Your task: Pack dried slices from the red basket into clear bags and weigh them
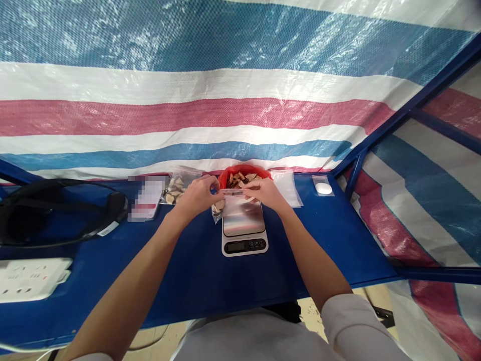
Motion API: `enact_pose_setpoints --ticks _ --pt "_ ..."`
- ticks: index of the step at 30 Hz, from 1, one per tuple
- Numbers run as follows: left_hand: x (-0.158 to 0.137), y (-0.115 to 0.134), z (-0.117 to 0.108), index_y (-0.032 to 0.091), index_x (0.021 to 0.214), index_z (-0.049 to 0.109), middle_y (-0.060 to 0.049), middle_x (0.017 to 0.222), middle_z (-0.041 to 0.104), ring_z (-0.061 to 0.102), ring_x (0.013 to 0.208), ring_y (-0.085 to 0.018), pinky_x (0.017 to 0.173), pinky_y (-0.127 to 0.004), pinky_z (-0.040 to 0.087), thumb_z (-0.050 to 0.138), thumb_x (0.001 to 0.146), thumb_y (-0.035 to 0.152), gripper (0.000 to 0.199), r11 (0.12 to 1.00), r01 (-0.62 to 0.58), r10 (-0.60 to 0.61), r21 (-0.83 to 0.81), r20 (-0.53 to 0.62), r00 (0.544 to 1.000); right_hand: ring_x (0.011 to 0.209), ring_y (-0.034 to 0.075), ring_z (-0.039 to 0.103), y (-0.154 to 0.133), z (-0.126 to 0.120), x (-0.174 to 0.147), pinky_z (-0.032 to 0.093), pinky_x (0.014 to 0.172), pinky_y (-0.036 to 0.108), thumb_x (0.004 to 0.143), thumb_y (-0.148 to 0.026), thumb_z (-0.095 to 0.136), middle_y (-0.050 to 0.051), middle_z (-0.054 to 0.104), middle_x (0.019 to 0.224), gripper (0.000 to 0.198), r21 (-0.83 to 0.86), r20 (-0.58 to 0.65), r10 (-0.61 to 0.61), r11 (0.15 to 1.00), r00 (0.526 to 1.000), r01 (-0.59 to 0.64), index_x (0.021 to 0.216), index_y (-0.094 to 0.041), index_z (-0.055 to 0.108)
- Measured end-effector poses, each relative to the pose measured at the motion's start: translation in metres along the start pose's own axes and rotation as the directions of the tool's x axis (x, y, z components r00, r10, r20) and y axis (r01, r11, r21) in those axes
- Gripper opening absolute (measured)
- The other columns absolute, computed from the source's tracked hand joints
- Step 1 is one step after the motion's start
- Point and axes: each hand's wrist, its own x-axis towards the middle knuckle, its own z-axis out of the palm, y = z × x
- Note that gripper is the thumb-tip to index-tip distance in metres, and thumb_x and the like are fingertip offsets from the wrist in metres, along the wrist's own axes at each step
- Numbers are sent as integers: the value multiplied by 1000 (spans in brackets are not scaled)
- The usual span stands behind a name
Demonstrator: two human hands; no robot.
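A small clear plastic bag point(232, 192) is stretched by its top edge between my two hands, above the back of a digital kitchen scale point(244, 220). My left hand point(199, 195) pinches the bag's left side with thumb and fingers. At the other end, my right hand point(266, 192) grips it with the fingertips. Some pale dried slices point(218, 205) show in clear plastic below my left fingers, beside the scale's left edge. Just behind my hands sits a red plastic bag point(224, 176) holding many brown and cream dried pieces point(244, 177). The scale's display is unreadable.
Left of my hands lie a clear bag of slices point(175, 190) and a partly blurred flat item point(147, 203). Farther left are a black headset point(63, 210) and a white power strip point(32, 278). Flat clear bags point(287, 188) and a white oval object point(323, 188) lie right.
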Motion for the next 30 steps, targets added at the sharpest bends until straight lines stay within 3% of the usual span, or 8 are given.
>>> enact_pose_setpoints --ticks 5,8,14,18,21,25,30 --pt "-5 -11 0 20 126 68 -12 126 73 68 109 -30 87 -36 55 65 83 52 54 967 -49 73 -248 90 993 73 18 74 0 -1 1 66 63 30 81 -41 78 4 77 86 27 16 11 -50 999 999 50 97 -20 84" --pt "-9 -17 4 22 137 63 -12 134 69 68 112 -31 86 -35 56 75 77 60 72 935 -25 78 -354 138 987 72 18 74 1 -2 3 65 65 31 82 -42 77 5 78 92 28 -11 14 -91 996 996 91 100 -21 84" --pt "-12 -28 29 18 136 63 -13 128 71 68 107 -29 87 -36 55 76 78 54 69 897 -55 88 -440 55 995 95 24 74 -6 -4 5 60 88 37 83 -37 76 5 80 100 21 -159 -34 -233 961 972 225 97 -24 83" --pt "-13 -30 46 15 135 63 -14 124 71 68 107 -27 93 -38 54 73 81 48 64 870 -86 67 -486 -57 996 91 23 74 -17 2 3 60 86 37 85 -39 74 3 80 100 22 -138 -106 -291 951 951 276 100 -25 82" --pt "-12 -30 56 16 133 65 -14 121 71 67 107 -27 94 -39 55 72 80 47 61 863 -113 53 -493 -133 990 89 23 72 -22 13 6 56 85 36 87 -37 75 3 79 93 15 -301 -51 -342 901 938 312 94 -26 83" --pt "-13 -30 67 16 134 66 -14 122 70 66 108 -27 96 -41 54 72 82 47 61 864 -109 16 -492 -188 982 89 25 66 -17 31 17 50 88 39 85 -42 78 5 74 79 18 -526 -32 -318 812 947 255 82 -24 82" --pt "-16 -32 76 19 136 66 -11 117 69 65 108 -26 101 -41 52 72 82 48 62 862 -107 10 -496 -194 981 81 22 65 -7 41 26 48 80 36 91 -41 70 5 72 75 24 -471 -62 -258 859 964 200 79 -24 81"
